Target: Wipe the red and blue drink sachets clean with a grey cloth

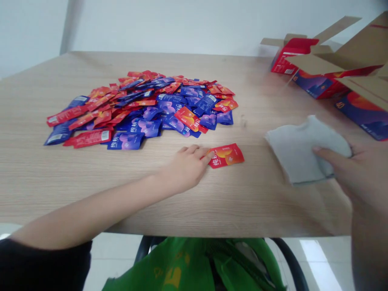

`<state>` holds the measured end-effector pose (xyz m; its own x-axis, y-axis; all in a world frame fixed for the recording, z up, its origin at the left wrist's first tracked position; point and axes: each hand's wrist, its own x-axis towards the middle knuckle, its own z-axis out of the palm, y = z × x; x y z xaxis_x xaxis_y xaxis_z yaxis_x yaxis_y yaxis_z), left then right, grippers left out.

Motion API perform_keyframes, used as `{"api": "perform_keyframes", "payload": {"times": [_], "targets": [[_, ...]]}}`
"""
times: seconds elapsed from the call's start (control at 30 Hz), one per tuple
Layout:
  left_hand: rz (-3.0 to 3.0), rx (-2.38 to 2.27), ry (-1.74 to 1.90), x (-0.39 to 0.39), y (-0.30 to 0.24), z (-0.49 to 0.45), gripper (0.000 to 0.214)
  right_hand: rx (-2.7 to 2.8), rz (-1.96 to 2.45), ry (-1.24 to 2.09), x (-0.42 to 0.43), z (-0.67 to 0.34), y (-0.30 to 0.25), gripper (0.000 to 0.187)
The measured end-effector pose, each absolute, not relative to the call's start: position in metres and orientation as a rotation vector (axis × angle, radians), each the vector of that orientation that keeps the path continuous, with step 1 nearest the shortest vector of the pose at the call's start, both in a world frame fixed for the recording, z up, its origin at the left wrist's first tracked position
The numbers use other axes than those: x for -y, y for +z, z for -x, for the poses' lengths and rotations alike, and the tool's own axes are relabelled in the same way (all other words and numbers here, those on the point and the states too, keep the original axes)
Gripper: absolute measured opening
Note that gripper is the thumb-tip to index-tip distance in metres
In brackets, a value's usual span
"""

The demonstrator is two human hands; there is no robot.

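A red sachet [228,155] with an orange design lies flat on the wooden table. My left hand [190,166] rests at its left end, with the fingertips closed on that edge. Off to the right, my right hand [351,161] grips a folded white cloth [303,149], thumb on top and the other fingers hidden beneath. The cloth is slightly blurred and sits over the tabletop. Beyond my left hand spreads a big heap of red and blue sachets [169,106], overlapping one another.
Several open cardboard boxes stand at the right: a red box [287,56] at the back, then blue-and-red boxes [315,83] with flaps sticking out toward the middle. A pale wall [182,26] borders the table's far side. A green apron or bag [188,266] shows below the near edge.
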<state>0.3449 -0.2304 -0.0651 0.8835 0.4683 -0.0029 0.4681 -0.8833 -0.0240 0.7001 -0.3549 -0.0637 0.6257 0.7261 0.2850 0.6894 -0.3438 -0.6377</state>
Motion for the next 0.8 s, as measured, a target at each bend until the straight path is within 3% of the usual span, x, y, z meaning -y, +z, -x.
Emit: {"api": "perform_keyframes", "payload": {"times": [0.2, 0.3, 0.43, 0.53, 0.63, 0.8], "targets": [[3.019, 0.758, -0.094, 0.247, -0.090, -0.337, 0.048, 1.654, 1.942, -0.266, 0.311, -0.606, -0.030, 0.037], [3.030, 0.788, -0.109, 0.249, -0.101, -0.336, 0.047, 2.057, 1.727, -0.106, 0.292, -0.550, -0.062, 0.046], [3.061, 0.831, -0.125, 0.251, -0.103, -0.335, 0.046, 2.262, 1.874, 0.201, 0.285, -0.513, -0.098, 0.049], [3.058, 0.855, -0.139, 0.253, -0.101, -0.334, 0.045, 2.208, 1.866, 0.423, 0.284, -0.514, -0.090, 0.040], [3.062, 0.837, -0.146, 0.253, -0.099, -0.333, 0.041, 2.165, 1.811, 0.621, 0.280, -0.524, -0.067, 0.052], [3.070, 0.820, -0.167, 0.252, -0.098, -0.333, 0.039, 2.376, 1.603, 0.192, 0.272, -0.532, -0.067, 0.051]]}}
